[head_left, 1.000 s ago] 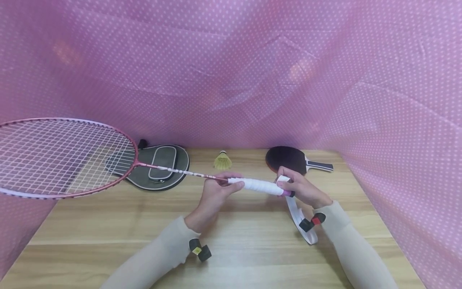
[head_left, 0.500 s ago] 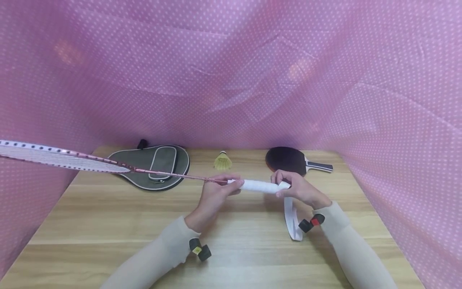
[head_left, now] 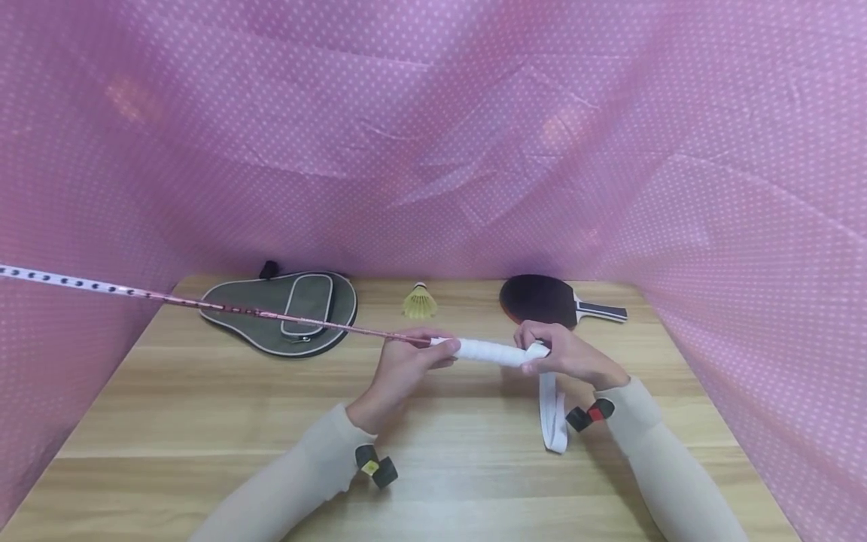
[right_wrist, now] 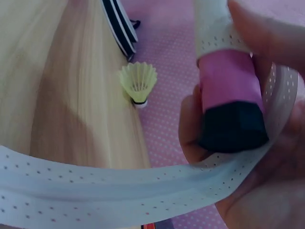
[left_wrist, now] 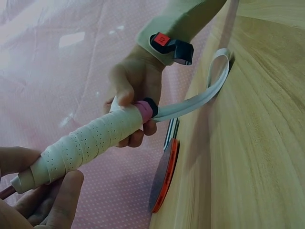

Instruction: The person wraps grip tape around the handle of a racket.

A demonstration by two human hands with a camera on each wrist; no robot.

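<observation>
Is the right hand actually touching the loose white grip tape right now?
Touching. In the right wrist view the grip tape runs across the right hand, lying against its palm and fingers below the racket handle's black butt end.

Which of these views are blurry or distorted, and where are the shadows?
Head view: wide-angle bending of the table edges, soft shadows under both arms. Left wrist view: sharp on the white grip tape. Right wrist view: the racket handle is close and soft, the shuttlecock sharper.
</observation>
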